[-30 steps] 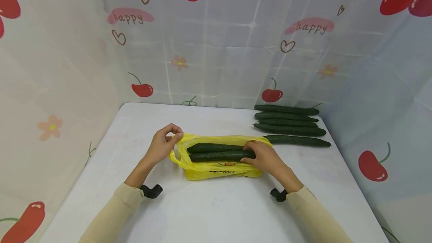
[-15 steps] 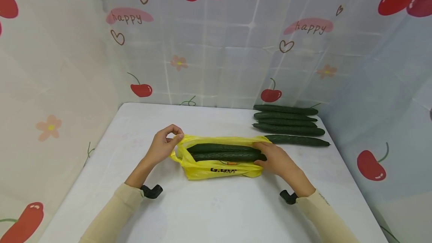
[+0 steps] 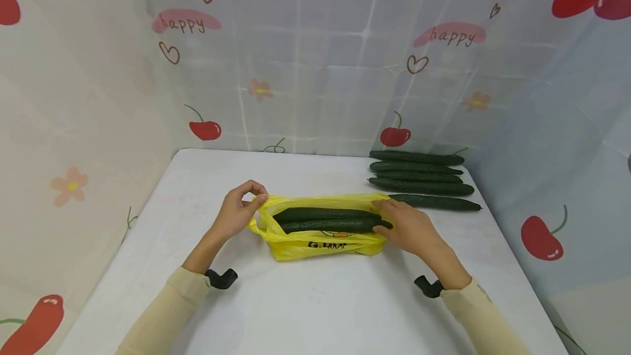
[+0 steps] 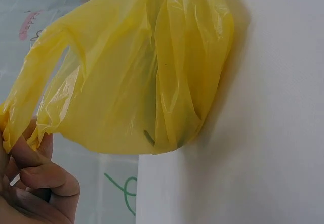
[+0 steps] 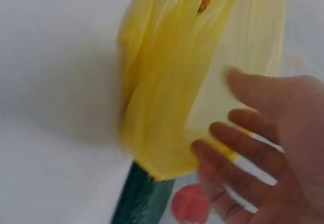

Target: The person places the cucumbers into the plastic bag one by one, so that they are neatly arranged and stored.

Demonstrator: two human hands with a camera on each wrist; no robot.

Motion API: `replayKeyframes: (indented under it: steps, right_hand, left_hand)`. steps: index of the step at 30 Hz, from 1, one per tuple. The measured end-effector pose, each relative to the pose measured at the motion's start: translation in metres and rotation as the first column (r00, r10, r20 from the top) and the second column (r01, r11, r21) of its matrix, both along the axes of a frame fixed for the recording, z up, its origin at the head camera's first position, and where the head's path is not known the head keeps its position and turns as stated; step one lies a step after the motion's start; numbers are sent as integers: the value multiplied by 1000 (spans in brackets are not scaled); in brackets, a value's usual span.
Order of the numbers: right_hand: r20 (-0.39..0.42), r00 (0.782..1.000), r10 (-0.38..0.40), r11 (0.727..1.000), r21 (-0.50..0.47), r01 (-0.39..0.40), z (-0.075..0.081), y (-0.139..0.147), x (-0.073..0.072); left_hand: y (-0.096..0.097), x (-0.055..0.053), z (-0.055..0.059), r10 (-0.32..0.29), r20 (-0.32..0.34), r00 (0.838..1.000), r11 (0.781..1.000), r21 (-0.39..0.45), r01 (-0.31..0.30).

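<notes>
A yellow plastic bag (image 3: 296,251) lies on its side with its mouth gaping upward. Inside rest dark green cucumbers; two show, a rear cucumber (image 3: 322,214) and a front cucumber (image 3: 330,227). My left hand (image 3: 237,212) pinches a handle of the bag at its left end; the left wrist view shows that handle (image 4: 30,87) gathered between thumb and fingers. At the bag's right end is my right hand (image 3: 409,228), close to the cucumbers' tips. In the right wrist view its fingers (image 5: 253,153) are spread and relaxed beside the bag's rim, gripping nothing.
Several more cucumbers (image 3: 421,187) lie side by side at the back right of the white table (image 3: 315,305). The nearest loose cucumber (image 3: 439,202) has its left end behind the bag and right hand. A printed curtain (image 3: 315,108) hangs along the back edge.
My right hand has let go of the front cucumber and drawn back to the right, to the bag's end. The front cucumber sits slightly further right. My left hand holds its place.
</notes>
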State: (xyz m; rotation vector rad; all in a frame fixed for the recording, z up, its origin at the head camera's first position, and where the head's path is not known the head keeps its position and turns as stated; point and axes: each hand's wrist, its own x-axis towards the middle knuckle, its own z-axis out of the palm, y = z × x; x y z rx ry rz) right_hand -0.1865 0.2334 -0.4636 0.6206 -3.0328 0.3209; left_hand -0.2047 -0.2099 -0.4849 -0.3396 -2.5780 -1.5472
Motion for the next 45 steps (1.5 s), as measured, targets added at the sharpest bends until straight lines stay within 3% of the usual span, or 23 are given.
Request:
replayKeyframes:
  steps: [4,8,19,29,45]
  right_hand:
    - [-75,997,-26,978,-210,10,-8,24,-11]
    - [-120,989,-87,952,-304,46,-17,52,-20]
    - [-55,975,-216,921,-344,184,-40,120,-41]
    - [-118,959,-259,889,-418,189,-63,174,-44]
    - [-115,957,-265,893,-404,199,-76,201,-53]
  left_hand:
    - [-2,-1,0,6,0,1000,1000,1,-6]
    - [-2,-1,1,6,3,1000,1000,6,-6]
    - [-2,1,0,9,12,1000,1000,20,-9]
    - [-1,4,2,7,7,1000,1000,21,-7]
    - [-1,3,-2,11,10,1000,999,31,-11]
